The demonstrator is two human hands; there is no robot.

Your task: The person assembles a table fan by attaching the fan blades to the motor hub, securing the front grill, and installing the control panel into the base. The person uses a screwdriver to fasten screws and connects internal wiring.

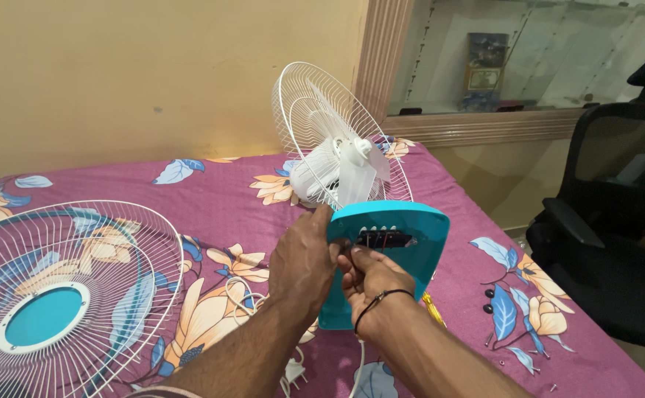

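A table fan lies on its back on a purple floral bedsheet. Its teal base is tipped up toward me, showing a dark slot with switch parts. My left hand grips the left edge of the base. The fingertips of my right hand, which wears a black thread at the wrist, pinch at the left end of the dark slot. Behind the base the white rear grille, motor housing and white blades stand up.
The detached front grille with a teal centre disc lies at the left. A white cord and plug trail under my arms. Small dark knobs and screws lie at the right. A black office chair stands beside the bed.
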